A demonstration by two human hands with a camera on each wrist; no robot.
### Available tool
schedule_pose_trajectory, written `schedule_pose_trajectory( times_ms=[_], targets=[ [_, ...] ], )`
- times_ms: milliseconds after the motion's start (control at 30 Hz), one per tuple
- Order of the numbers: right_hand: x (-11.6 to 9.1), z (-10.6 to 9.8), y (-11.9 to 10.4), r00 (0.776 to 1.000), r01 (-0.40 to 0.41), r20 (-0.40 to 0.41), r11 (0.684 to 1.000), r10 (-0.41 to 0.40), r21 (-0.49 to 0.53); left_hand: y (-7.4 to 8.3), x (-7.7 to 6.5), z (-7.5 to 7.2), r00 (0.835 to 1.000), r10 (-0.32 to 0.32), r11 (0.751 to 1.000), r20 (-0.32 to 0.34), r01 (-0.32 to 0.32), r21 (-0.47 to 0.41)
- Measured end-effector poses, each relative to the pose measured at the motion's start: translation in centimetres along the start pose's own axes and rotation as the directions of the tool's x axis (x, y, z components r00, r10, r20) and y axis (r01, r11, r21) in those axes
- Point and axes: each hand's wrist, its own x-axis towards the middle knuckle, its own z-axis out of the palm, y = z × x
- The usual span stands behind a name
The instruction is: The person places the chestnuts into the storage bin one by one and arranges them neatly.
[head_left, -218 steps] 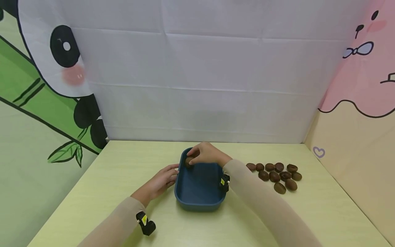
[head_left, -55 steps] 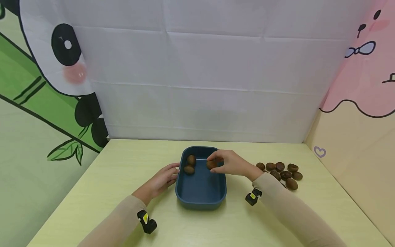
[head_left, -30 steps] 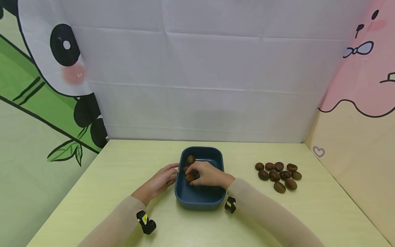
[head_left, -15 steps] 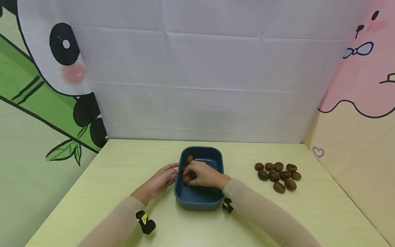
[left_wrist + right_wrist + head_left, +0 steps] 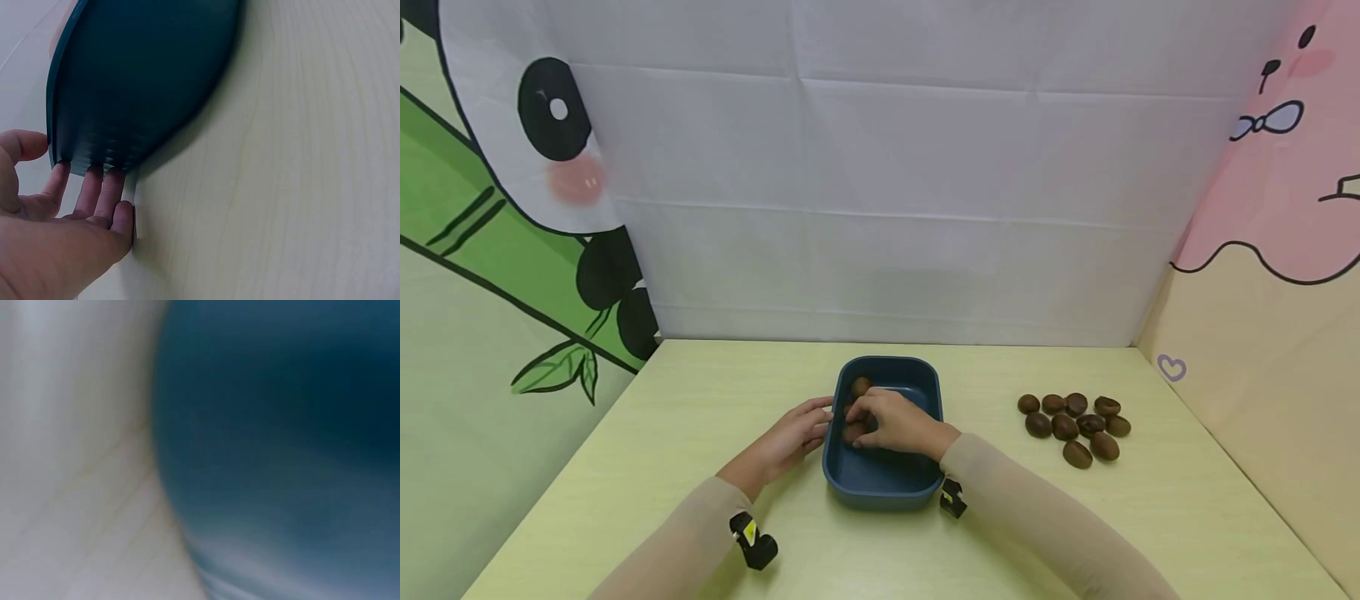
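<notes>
In the head view, a dark blue rectangular tray [image 5: 880, 482] stands on the table. My right hand [image 5: 904, 427] reaches into it from the right and pinches a brown chestnut [image 5: 854, 432] low by the left wall. One chestnut [image 5: 861, 386] lies in the far left corner, and another between them is mostly hidden by my fingers. My left hand [image 5: 788, 440] rests its fingertips against the tray's left outer wall. The left wrist view shows those fingers [image 5: 90, 190] touching the wall, thumb apart. Only the blurred tray [image 5: 262, 456] and table appear in the right wrist view.
A loose group of chestnuts [image 5: 1064, 427] lies on the pale wood table [image 5: 760, 367], right of the tray. A white sheet [image 5: 910, 208] hangs behind the table. Printed panels [image 5: 1262, 333] stand at both sides.
My right hand has carried a chestnut from the right down to the tray's left side, below two others. The group on the table has lost one since the oldest frame. My left hand stays put.
</notes>
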Motion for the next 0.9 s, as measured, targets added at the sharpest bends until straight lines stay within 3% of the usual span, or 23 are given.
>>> schedule_pose_trajectory(
  times_ms=[167,400,900],
  targets=[
    [-0.1,-0.7,-0.2,1.0,0.011,0.01,0.999,-0.011,0.034,0.0,0.0,0.0,1.0,0.001,1.0,0.004,-0.001,-0.003],
    [-1.1,-3.5,0.0,1.0,0.012,-0.014,0.998,-0.011,0.069,0.2,0.0,0.2,1.0,0.015,1.0,0.015,-0.015,-0.006],
    [-6.7,-9.1,3.5,0.99,-0.099,-0.085,0.99,0.108,0.102,-0.1,0.0,0.1,1.0,0.013,1.0,0.011,-0.013,-0.005]
  ],
)
